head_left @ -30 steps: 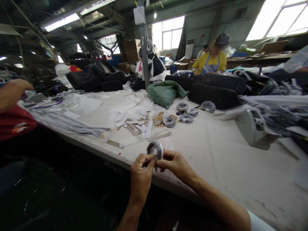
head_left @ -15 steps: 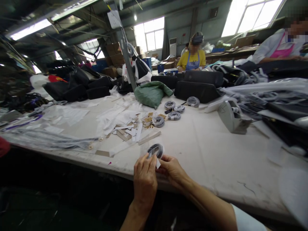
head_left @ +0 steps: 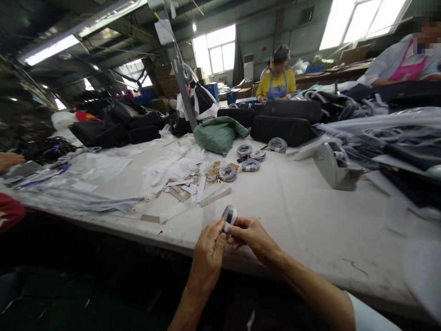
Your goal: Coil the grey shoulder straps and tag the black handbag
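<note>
My left hand (head_left: 209, 250) and my right hand (head_left: 251, 235) meet at the near edge of a white worktable (head_left: 310, 216). Both pinch one small grey coil (head_left: 229, 214), a wound roll in clear wrap, held edge-on just above the tabletop. My fingers hide the coil's lower part. Several more grey coils (head_left: 245, 158) lie farther back on the table, next to small brown tags (head_left: 212, 172).
White paper strips (head_left: 179, 177) litter the table's middle. A green bag (head_left: 217, 133), black bags (head_left: 287, 122) and a white stand (head_left: 332, 165) sit behind. Clear-wrapped bundles (head_left: 396, 138) pile at right. Other people work at the far side and at the left edge.
The coil has turned from face-on to edge-on between my fingers. The view has swung slightly, and a person's arm at the left edge has come back into sight.
</note>
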### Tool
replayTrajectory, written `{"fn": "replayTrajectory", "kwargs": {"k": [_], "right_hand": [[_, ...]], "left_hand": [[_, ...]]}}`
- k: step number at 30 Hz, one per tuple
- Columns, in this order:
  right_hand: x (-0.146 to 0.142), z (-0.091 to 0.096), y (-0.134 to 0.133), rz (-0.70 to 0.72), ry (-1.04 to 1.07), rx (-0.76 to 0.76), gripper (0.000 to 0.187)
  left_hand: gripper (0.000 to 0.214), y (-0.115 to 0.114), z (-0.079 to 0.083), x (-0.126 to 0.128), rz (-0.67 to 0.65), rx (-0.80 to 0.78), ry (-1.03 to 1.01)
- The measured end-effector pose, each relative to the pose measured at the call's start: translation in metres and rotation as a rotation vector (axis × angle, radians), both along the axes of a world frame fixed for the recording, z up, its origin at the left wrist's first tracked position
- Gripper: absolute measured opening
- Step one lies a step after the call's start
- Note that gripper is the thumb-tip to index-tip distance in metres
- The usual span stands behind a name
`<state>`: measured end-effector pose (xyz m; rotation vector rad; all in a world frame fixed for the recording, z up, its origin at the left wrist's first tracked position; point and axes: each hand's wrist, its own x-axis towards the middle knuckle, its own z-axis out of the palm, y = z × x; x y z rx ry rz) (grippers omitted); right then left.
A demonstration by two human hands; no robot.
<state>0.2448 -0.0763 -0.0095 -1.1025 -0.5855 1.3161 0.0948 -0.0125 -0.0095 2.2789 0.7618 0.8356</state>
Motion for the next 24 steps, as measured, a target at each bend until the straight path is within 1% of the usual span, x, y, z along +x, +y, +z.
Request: {"fn": "replayTrajectory", "kwargs": {"k": [2,5,8,10,11,13,18,21,24], "right_hand": [[0.000,0.003,0.001,0.006,-0.109,0.005,0.045],[-0.001,0.004,0.002,-0.014,-0.240,-0.009,0.039],[-0.002,-0.002,0.004,-0.077,-0.317,-0.006,0.035],[-0.002,-0.005,0.005,-0.114,-0.320,0.010,0.034],[-0.002,-0.006,0.006,-0.124,-0.314,0.016,0.033],[-0.002,-0.006,0.007,-0.131,-0.321,0.024,0.030],[0.003,-0.002,0.008,-0.128,-0.398,0.015,0.022],[0.009,-0.002,0.009,-0.132,-0.461,0.007,0.015],[0.012,-0.006,0.009,-0.164,-0.523,0.004,0.011]], "left_hand": [[0.029,0.007,0.004,0.002,0.027,-0.267,-0.044],[0.028,0.013,0.001,0.007,0.042,-0.611,-0.175],[0.037,0.012,-0.008,0.010,0.060,-0.892,-0.322],[0.043,0.008,-0.012,0.011,0.083,-1.011,-0.395],[0.042,0.006,-0.012,0.012,0.092,-1.033,-0.423],[0.039,0.004,-0.011,0.012,0.095,-1.020,-0.458],[0.038,0.006,-0.011,0.017,0.031,-0.965,-0.443],[0.036,0.011,-0.015,0.023,0.051,-0.926,-0.416],[0.035,0.014,-0.019,0.034,0.089,-0.898,-0.435]]}}
